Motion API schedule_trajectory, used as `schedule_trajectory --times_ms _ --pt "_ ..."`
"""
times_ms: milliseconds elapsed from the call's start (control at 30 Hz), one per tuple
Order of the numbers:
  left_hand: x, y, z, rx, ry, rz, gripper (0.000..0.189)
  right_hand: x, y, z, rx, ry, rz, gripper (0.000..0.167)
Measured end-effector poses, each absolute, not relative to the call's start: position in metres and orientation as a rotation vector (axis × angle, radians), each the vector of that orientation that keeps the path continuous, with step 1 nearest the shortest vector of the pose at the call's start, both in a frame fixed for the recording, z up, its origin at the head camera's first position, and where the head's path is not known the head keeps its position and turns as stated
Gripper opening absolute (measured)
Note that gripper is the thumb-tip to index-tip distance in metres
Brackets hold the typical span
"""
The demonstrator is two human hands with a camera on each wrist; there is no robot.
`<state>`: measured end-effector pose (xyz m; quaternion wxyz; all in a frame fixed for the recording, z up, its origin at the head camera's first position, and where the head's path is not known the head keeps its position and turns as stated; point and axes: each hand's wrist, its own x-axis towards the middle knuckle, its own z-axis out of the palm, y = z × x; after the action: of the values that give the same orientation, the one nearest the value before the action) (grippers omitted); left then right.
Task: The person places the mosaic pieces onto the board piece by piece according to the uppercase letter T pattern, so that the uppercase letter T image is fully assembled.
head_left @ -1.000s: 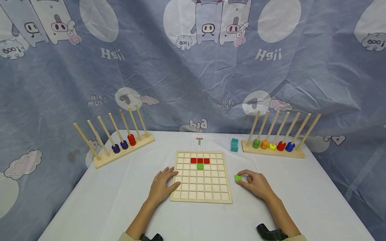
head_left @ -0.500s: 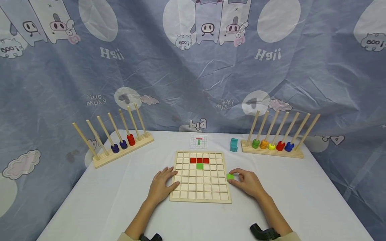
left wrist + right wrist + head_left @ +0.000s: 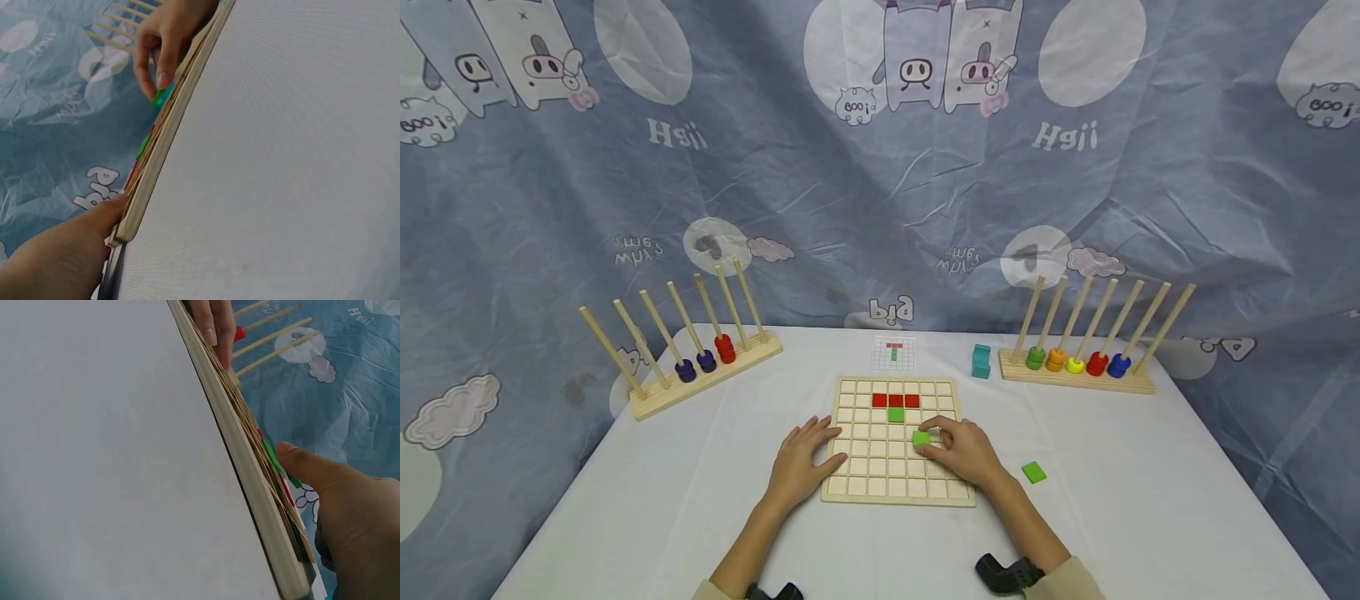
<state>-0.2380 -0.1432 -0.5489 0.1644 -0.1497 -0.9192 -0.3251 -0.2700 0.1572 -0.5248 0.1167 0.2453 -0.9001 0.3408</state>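
Note:
My right hand (image 3: 961,452) pinches a green square tile (image 3: 921,437) between thumb and fingertips, close over the right half of a wooden grid board (image 3: 898,502). Along the board's left edge rests my left hand (image 3: 801,462), its thumb (image 3: 107,215) lying over the rim in the left wrist view. Three red tiles (image 3: 896,401) form a row in the upper part of the grid. Directly below the middle one sits another green tile (image 3: 896,414). The held tile (image 3: 157,97) also shows in the left wrist view.
A loose green tile (image 3: 1033,472) lies right of the board. Behind the board is a pattern card (image 3: 893,353) with a red and green T, then teal blocks (image 3: 981,362). Peg racks with colored rings stand at back left (image 3: 707,375) and back right (image 3: 1078,380).
My right hand has carried the green tile leftward from the table to over the board. The loose green tile on the right has come into view. My left hand stays put.

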Motion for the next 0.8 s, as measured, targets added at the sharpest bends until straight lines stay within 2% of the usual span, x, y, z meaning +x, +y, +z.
schedule_trajectory --times_ms 367,800 --pt "-0.238 -0.143 -0.549 -0.429 -2.618 -0.928 0.045 -0.278 0.126 -0.527 0.691 -2.645 0.959 0.031" --pt "-0.238 -0.143 -0.549 -0.427 -2.621 -0.932 0.045 -0.282 0.116 -0.527 0.619 -2.678 0.904 0.031"
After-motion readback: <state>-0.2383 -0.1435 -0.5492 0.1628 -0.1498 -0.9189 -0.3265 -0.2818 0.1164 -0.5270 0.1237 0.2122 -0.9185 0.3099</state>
